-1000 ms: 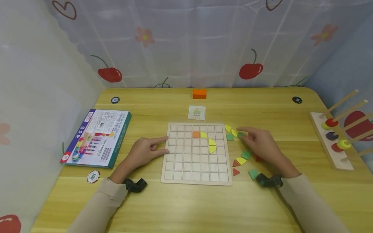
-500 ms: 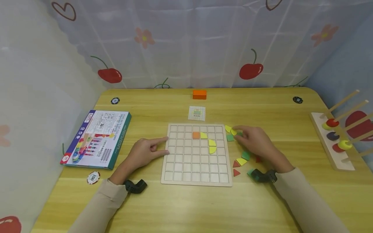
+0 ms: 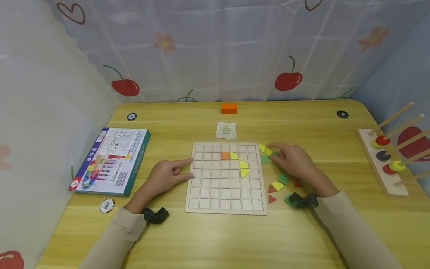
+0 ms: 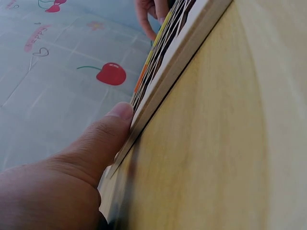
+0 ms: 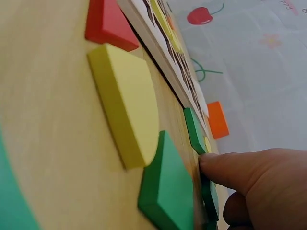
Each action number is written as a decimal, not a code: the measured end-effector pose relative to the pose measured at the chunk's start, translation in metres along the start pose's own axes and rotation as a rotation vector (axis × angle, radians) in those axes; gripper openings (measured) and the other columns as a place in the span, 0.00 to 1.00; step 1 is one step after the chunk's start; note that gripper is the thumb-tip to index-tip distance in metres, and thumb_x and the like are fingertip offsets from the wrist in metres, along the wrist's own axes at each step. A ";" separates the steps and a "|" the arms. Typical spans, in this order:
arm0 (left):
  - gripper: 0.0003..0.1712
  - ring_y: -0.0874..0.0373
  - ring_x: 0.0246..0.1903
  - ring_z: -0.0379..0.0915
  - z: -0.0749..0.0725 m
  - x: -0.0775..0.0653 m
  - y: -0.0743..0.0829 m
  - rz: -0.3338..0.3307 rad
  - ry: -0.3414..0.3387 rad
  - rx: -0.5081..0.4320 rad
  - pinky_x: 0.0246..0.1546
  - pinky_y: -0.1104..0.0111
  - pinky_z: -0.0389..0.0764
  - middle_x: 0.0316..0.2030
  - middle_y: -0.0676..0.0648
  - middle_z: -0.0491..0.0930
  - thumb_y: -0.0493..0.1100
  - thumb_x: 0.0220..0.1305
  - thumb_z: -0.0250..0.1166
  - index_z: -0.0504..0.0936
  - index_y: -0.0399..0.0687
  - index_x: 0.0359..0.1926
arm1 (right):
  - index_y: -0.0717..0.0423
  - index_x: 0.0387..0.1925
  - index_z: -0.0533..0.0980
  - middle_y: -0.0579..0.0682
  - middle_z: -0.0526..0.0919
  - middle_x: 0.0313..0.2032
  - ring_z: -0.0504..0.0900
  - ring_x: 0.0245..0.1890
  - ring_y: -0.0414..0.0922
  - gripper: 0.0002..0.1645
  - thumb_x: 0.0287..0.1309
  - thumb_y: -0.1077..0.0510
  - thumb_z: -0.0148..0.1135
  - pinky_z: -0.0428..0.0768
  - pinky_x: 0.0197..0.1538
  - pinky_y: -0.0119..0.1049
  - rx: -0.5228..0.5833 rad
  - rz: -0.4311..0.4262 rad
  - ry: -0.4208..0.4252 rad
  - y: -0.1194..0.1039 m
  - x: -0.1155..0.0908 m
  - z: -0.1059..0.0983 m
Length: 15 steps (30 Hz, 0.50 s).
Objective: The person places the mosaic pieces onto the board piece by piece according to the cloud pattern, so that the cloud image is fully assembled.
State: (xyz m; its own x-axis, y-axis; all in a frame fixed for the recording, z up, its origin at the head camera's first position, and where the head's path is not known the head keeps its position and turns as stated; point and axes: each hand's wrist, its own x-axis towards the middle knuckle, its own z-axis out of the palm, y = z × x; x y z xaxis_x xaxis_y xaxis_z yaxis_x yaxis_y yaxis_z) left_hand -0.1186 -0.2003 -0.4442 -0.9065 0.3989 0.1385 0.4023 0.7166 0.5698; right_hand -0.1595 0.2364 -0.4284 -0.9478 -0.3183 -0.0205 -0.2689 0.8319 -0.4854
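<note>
My left hand (image 3: 168, 175) lies beside the square wooden grid board (image 3: 220, 192), its index finger and thumb stretched out against the left edge. In the left wrist view the thumb (image 4: 108, 132) presses on the board's side. Past the board's upper right corner, my right hand (image 3: 295, 161) pinches a yellow quarter-circle tile (image 3: 269, 151) between thumb and index finger. Another yellow quarter-circle tile (image 3: 262, 148) and a green square tile (image 3: 264, 159) lie right by it. On the board sit an orange square tile (image 3: 225, 155) and several yellow quarter-circle tiles (image 3: 244, 164).
Below the right hand lie red triangle tiles (image 3: 272, 198), a yellow tile (image 3: 277, 186) and green squares (image 3: 283, 178). A pattern card (image 3: 226, 130) and an orange block (image 3: 229, 109) are behind the board. A toy box (image 3: 111, 160) stands left, a peg rack (image 3: 381, 160) right.
My right hand has shifted slightly left, from beside a green tile onto the yellow quarter-circle tile, and its fingers have closed there. The left hand stays at the board's edge.
</note>
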 end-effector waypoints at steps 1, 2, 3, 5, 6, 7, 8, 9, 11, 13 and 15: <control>0.30 0.67 0.16 0.50 0.000 0.000 0.000 -0.001 0.000 -0.002 0.20 0.70 0.57 0.14 0.60 0.59 0.62 0.62 0.72 0.84 0.59 0.62 | 0.52 0.64 0.78 0.45 0.65 0.15 0.64 0.14 0.43 0.26 0.67 0.52 0.68 0.62 0.20 0.35 -0.002 0.000 -0.006 0.000 0.000 0.000; 0.30 0.67 0.16 0.50 0.000 0.000 0.000 -0.001 -0.001 -0.001 0.20 0.70 0.57 0.14 0.60 0.59 0.62 0.62 0.72 0.84 0.59 0.62 | 0.51 0.64 0.78 0.45 0.65 0.15 0.64 0.14 0.43 0.26 0.67 0.52 0.68 0.62 0.20 0.35 -0.004 0.005 -0.013 0.000 0.001 -0.001; 0.30 0.67 0.16 0.50 0.000 0.000 -0.001 -0.002 -0.002 -0.001 0.20 0.70 0.57 0.14 0.60 0.59 0.62 0.62 0.72 0.84 0.60 0.63 | 0.52 0.64 0.78 0.45 0.65 0.15 0.64 0.14 0.44 0.26 0.67 0.51 0.68 0.63 0.20 0.36 -0.004 0.011 -0.019 -0.001 0.001 -0.001; 0.30 0.67 0.16 0.50 0.001 -0.001 -0.001 -0.001 0.000 0.001 0.20 0.70 0.57 0.14 0.60 0.59 0.62 0.62 0.72 0.84 0.60 0.62 | 0.52 0.64 0.77 0.46 0.67 0.16 0.65 0.15 0.44 0.27 0.67 0.51 0.68 0.64 0.20 0.36 0.001 0.028 -0.027 -0.001 0.001 -0.002; 0.30 0.67 0.16 0.50 0.001 -0.001 -0.001 -0.001 0.001 0.002 0.20 0.70 0.57 0.14 0.60 0.59 0.62 0.62 0.72 0.84 0.60 0.62 | 0.53 0.64 0.77 0.46 0.67 0.17 0.66 0.15 0.44 0.27 0.67 0.51 0.68 0.64 0.20 0.36 0.005 0.036 -0.028 -0.001 0.001 -0.003; 0.30 0.67 0.16 0.50 0.001 0.000 -0.001 -0.002 0.003 0.004 0.20 0.70 0.57 0.14 0.60 0.59 0.62 0.62 0.72 0.84 0.60 0.62 | 0.54 0.64 0.77 0.47 0.68 0.17 0.67 0.16 0.45 0.27 0.67 0.50 0.68 0.65 0.20 0.36 0.010 0.042 -0.028 -0.002 0.001 -0.003; 0.30 0.67 0.16 0.50 0.001 0.000 -0.001 -0.001 0.004 0.006 0.20 0.70 0.57 0.14 0.60 0.59 0.62 0.62 0.72 0.84 0.60 0.62 | 0.55 0.63 0.77 0.47 0.69 0.17 0.67 0.16 0.45 0.27 0.67 0.50 0.68 0.65 0.20 0.36 0.017 0.049 -0.026 -0.002 0.000 -0.003; 0.30 0.67 0.15 0.50 0.000 0.000 -0.001 -0.001 0.005 0.006 0.20 0.70 0.57 0.14 0.60 0.59 0.62 0.62 0.72 0.84 0.60 0.62 | 0.56 0.62 0.76 0.47 0.69 0.18 0.67 0.16 0.45 0.26 0.67 0.50 0.68 0.65 0.20 0.36 0.024 0.053 -0.024 -0.002 0.000 -0.003; 0.30 0.67 0.15 0.50 0.000 0.000 -0.001 -0.003 0.003 0.009 0.19 0.70 0.57 0.14 0.60 0.59 0.62 0.62 0.72 0.84 0.60 0.62 | 0.57 0.61 0.76 0.47 0.69 0.17 0.67 0.16 0.45 0.26 0.67 0.50 0.69 0.65 0.20 0.36 0.038 0.057 -0.019 -0.003 0.000 -0.003; 0.30 0.67 0.15 0.51 0.000 0.000 -0.001 -0.005 -0.002 0.008 0.20 0.70 0.57 0.14 0.60 0.60 0.63 0.62 0.72 0.84 0.60 0.63 | 0.57 0.60 0.76 0.47 0.69 0.17 0.67 0.15 0.45 0.25 0.67 0.50 0.69 0.65 0.20 0.36 0.049 0.061 -0.015 -0.004 -0.001 -0.003; 0.31 0.67 0.16 0.51 0.000 0.000 -0.001 -0.010 -0.005 0.008 0.20 0.70 0.57 0.14 0.60 0.60 0.63 0.62 0.72 0.84 0.60 0.63 | 0.56 0.60 0.76 0.47 0.69 0.16 0.67 0.15 0.45 0.26 0.67 0.49 0.68 0.64 0.19 0.35 0.062 0.069 -0.009 -0.004 -0.001 -0.004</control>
State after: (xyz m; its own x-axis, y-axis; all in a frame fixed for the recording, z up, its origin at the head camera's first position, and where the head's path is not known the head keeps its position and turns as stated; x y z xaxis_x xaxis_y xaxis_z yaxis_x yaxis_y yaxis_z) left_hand -0.1187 -0.2011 -0.4443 -0.9098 0.3947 0.1286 0.3944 0.7252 0.5644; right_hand -0.1580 0.2351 -0.4229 -0.9621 -0.2654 -0.0632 -0.1917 0.8226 -0.5354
